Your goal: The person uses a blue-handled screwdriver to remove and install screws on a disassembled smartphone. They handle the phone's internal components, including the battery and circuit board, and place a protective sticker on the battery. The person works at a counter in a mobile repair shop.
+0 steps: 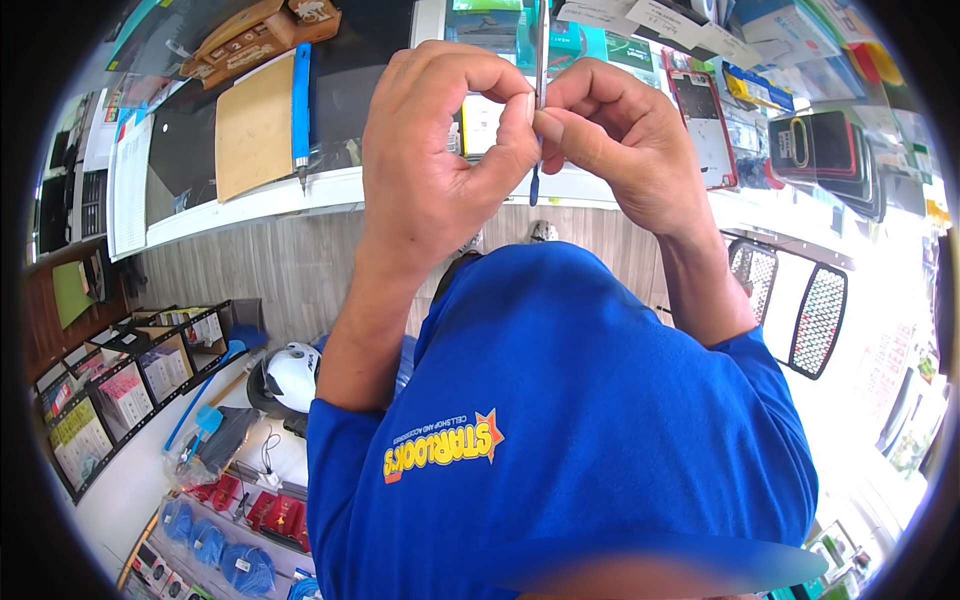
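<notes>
Over the front edge of the glass counter, my left hand and my right hand come together, both with thumb and fingertips pinched. Between them stands a slim silver strip, seen edge-on, running away from me; its kind cannot be made out. A narrow blue tip sticks out below the fingers on the near side. Whether it belongs to the same piece is hidden by my fingertips.
On the counter lie a tan notepad, a blue pen, a wooden desk calendar, a red-framed phone part and stacked dark phone cases. Shelves of boxed goods and a white helmet are to the left.
</notes>
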A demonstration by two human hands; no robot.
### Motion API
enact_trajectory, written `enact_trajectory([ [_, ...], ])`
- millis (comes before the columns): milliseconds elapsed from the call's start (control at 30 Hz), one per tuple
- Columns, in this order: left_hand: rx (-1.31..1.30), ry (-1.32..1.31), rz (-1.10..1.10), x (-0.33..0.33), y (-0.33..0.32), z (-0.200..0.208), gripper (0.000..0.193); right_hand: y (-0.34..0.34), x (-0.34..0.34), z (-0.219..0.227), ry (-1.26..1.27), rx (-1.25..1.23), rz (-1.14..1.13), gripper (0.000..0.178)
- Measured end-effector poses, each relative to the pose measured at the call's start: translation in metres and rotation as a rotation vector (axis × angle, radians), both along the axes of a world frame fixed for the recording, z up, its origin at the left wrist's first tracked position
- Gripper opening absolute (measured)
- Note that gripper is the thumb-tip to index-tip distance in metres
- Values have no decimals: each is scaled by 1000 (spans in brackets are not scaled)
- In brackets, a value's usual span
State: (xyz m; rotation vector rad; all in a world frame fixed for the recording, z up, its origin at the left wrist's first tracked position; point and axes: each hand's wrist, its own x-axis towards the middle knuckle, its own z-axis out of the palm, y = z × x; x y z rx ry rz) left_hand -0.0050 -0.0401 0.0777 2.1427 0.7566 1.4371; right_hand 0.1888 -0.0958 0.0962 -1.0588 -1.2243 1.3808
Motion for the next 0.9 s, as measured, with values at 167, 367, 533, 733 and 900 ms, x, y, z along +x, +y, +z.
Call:
enact_trajectory([
  [167, -181, -115, -100, 7, -3, -4, 15, -6, 2, -2, 88, -10, 5, 19],
  [367, -292, -261, -211, 10, -5, -13, 13, -9, 3, -6, 205, -30, -8, 19],
  [533, -424, -424, -326, 1, -6, -18, 11, -9, 9, -7, 154, -54, -23, 18],
  [733, -676, -542, -333, -28, -20, -20, 16, -1, 4, -13, 108, -66, 43, 16],
  [900, -699, -570, -235, -59, -31, -25, 20, 20, -9, -13, 41, -73, 120, 17],
])
